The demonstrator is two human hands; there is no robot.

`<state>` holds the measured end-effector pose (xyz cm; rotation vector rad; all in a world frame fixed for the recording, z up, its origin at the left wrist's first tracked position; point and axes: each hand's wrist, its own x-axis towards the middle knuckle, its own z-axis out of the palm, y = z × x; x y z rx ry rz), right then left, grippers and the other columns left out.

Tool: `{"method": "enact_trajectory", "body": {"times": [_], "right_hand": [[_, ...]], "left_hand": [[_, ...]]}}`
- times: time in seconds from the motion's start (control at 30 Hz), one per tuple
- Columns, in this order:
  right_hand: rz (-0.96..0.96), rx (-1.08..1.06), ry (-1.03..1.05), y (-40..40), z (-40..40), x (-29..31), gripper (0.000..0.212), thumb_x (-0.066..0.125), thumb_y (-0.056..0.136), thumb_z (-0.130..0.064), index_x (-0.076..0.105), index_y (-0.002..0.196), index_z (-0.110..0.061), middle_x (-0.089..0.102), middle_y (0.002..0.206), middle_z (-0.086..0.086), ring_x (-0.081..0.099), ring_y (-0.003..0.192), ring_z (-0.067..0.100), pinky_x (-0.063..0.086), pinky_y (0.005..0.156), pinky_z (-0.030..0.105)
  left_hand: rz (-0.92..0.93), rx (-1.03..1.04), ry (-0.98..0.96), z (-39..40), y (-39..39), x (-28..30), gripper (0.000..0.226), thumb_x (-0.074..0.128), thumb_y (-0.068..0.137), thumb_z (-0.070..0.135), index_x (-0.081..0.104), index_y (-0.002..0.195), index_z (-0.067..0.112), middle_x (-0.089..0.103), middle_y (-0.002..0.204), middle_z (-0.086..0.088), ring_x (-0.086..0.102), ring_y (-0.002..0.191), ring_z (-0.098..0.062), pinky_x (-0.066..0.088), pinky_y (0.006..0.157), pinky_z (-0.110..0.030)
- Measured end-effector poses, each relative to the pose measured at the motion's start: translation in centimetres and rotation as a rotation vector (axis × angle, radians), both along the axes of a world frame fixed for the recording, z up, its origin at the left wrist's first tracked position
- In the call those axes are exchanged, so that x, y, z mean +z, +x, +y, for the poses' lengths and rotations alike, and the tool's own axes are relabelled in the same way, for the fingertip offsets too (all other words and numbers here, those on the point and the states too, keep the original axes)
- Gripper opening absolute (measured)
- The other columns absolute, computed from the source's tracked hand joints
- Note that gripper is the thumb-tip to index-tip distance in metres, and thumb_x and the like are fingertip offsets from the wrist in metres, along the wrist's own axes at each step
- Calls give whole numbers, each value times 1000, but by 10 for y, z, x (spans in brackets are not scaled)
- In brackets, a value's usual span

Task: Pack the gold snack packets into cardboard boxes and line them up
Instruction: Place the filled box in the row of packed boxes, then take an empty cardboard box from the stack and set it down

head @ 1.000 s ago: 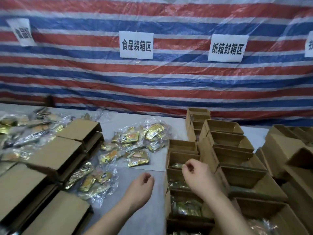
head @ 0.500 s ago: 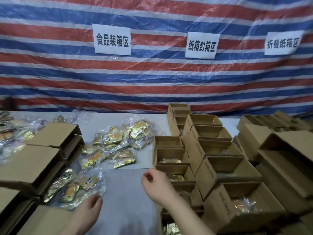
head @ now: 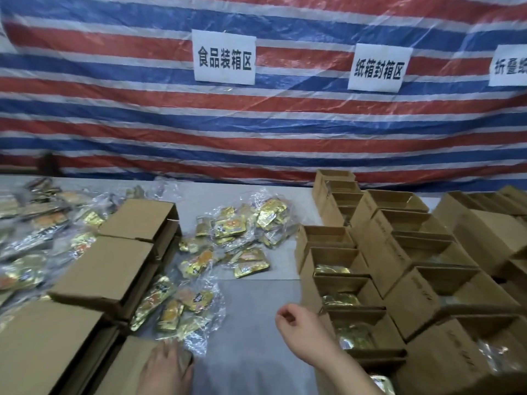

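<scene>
Tarp: a striped sheet is being hung behind the table, with white signs fixed on it.
Boxes: open cartons are being kept in rows at the right; several nearer ones are already showing gold inside, while farther ones are looking empty.
Flat cartons: closed or folded ones are being stacked at the left.
Packets: gold packets in clear wrap are lying loose on the table between the stack and the rows, with a second heap farther back.
Change: since a second ago the left hand is being brought down and leftward, away from the boxes, to the near carton's edge; the right hand is being drawn off the box row. This is being read as a fresh reach for packets.
Left hand: fingers are being spread flat, nothing held, just below the near packets.
Right hand: fingers are being loosely curled, nothing gripped, beside the filled boxes, apart from the packets.
</scene>
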<state>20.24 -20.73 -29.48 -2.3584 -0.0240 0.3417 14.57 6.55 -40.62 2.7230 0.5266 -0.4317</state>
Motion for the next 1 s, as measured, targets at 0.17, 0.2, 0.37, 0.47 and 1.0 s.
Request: {"method": "enact_trajectory", "body": {"times": [0.17,0.2,0.37,0.47,1.0], "right_hand": [[64,82,17,-2,40,-25,15,57,91,-30,62,77,-28,66,74,-7,56,62,-5,42,57,10],[78,103,28,-2,49,-30,15,57,92,-29,63,78,-27,64,71,-7,55,59,-6,40,54,9],[84,201,35,0,89,-42,16,57,92,-25,63,78,-21,60,66,-5,51,54,-4,42,59,15],[94,235,42,3,107,-41,16,56,93,-26,63,79,-21,60,65,-6,51,54,-4,40,54,12],[159,510,41,-23,183,-40,16,52,94,-21,63,83,-18,66,86,2,56,76,11,44,70,24]], "left_hand": [[18,23,68,9,-15,-11,83,35,89,64,13,153,16,20,159,-9,27,144,-22,26,115,-31],[4,-2,52,6,-16,-6,78,36,91,59,15,153,15,22,159,-11,27,144,-24,25,116,-31],[-467,-38,13,29,7,44,58,57,86,34,48,138,10,46,141,-16,45,128,-33,38,109,-42],[-511,42,200,67,27,72,56,65,83,33,53,131,6,51,135,-20,48,125,-37,38,107,-46],[16,369,276,136,-153,22,111,37,74,85,2,155,17,3,163,-14,6,149,-33,16,117,-49]]}}
